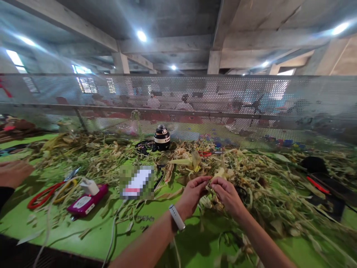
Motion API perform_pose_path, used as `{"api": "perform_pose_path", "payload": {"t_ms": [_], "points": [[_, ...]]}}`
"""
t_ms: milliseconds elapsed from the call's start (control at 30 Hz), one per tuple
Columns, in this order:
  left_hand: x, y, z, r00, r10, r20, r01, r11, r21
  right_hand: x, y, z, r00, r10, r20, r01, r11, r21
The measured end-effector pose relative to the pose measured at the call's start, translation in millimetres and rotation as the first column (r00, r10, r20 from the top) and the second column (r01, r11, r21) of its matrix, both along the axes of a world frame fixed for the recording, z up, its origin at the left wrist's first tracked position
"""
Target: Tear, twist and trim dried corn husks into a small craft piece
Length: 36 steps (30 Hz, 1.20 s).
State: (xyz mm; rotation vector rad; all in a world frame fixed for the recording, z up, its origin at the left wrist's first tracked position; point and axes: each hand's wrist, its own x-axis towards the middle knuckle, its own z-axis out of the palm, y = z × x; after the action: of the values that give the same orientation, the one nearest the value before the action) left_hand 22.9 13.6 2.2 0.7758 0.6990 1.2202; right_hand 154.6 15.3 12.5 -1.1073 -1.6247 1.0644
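My left hand [194, 194], with a white band on its wrist, and my right hand [227, 194] meet fingertip to fingertip over the green table [92, 234]. Both are closed in a pinch. What lies between the fingers is small and mostly hidden. Just behind them rises a pale yellowish dried leaf [221, 173]; whether I hold it I cannot tell. Dried plant stalks and leaves [267, 197] are heaped around and beyond my hands. A longer pale green-yellow leaf [182, 162] sits on the heap further back.
Left are a blurred-out phone-like object [138, 182], a purple power strip [86, 203] with a white plug [89, 187], cables and red-handled scissors [46, 194]. A black jar [162, 138] stands behind. A perforated metal screen [178, 93] closes the back. Another person's hand [15, 172] reaches in far left.
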Motion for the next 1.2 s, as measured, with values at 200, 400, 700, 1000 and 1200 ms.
{"api": "perform_pose_path", "payload": {"t_ms": [200, 400, 700, 1000, 1200], "points": [[-3.7, 2.0, 0.3, 0.992, -0.084, 0.09, 0.084, 0.996, 0.002, 0.4, -6.8, 7.9, 0.996, 0.009, -0.09, -0.018, 0.994, -0.107], [-4.6, 3.9, -1.2, 0.992, -0.118, -0.052, 0.122, 0.988, 0.097, 5.1, -5.0, 11.5, 0.967, -0.034, -0.253, -0.02, 0.978, -0.209], [-6.8, 2.1, -3.3, 0.835, 0.094, -0.541, 0.144, 0.913, 0.381, 6.0, -9.1, 19.8, 0.987, 0.137, -0.08, -0.143, 0.987, -0.073], [-8.4, -2.0, 9.3, 0.869, -0.008, -0.495, 0.164, 0.948, 0.272, 8.6, -8.9, 20.4, 0.957, 0.107, -0.27, -0.153, 0.976, -0.156], [-12.9, -4.4, 10.5, 0.916, -0.163, -0.366, 0.216, 0.971, 0.107, 9.5, -7.5, 23.3, 0.916, 0.056, -0.397, -0.159, 0.96, -0.232]]}}
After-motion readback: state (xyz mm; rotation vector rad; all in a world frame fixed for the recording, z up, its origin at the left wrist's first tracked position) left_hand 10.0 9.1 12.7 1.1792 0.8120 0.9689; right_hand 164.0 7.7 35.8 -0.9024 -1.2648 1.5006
